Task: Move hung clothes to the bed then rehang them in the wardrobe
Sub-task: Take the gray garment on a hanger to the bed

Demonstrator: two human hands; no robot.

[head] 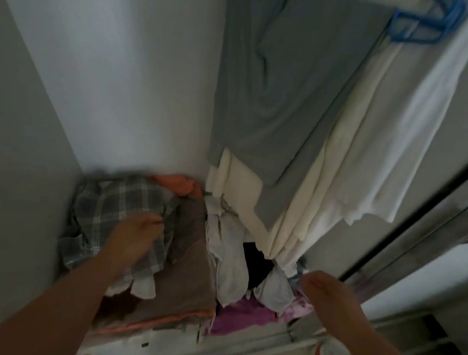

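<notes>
I look down into a white wardrobe. A grey garment (289, 76) hangs at the top middle, with cream cloth (320, 192) and white cloth (418, 118) beside it on blue hangers (422, 23). On the wardrobe floor lies a grey plaid shirt (113, 211). My left hand (134, 239) rests on it, fingers curled into the fabric. My right hand (327, 294) hovers with loosely curled fingers just below the hems of the hung clothes, and I see nothing in it.
A brown folded cloth with an orange edge (185, 276) lies beside the plaid shirt. Pale grey clothes (225, 248), a purple cloth (241, 317) and an orange item (180, 184) fill the floor. A sliding door track (423, 235) runs at the right.
</notes>
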